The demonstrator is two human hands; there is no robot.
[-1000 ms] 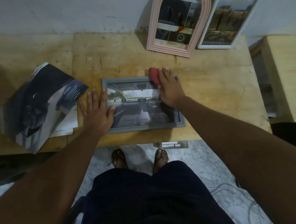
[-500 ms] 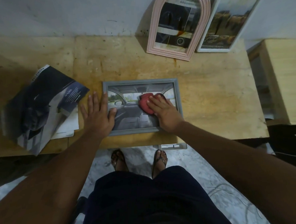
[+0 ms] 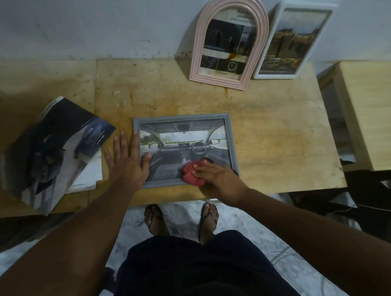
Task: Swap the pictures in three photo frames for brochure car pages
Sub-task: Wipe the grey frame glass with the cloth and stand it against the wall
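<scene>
A grey photo frame (image 3: 232, 141) lies flat on the wooden table (image 3: 269, 129), showing a car interior page. My left hand (image 3: 127, 161) lies flat with straight fingers on the frame's left edge, thumb on the glass. My right hand (image 3: 217, 176) presses a crumpled red cloth (image 3: 189, 172) onto the glass at the lower right of the picture. A pink arched frame (image 3: 198, 54) and a white frame (image 3: 297, 73) lean against the wall at the back, each with a car page inside.
An open car brochure (image 3: 52, 147) lies at the table's left on some white sheets (image 3: 88, 177). A wooden cabinet (image 3: 371, 114) stands to the right of the table. My feet in sandals show under the table's front edge.
My right hand has carried the red cloth from the frame's top right corner across the glass to the lower right. My left hand has stayed on the frame's left edge.
</scene>
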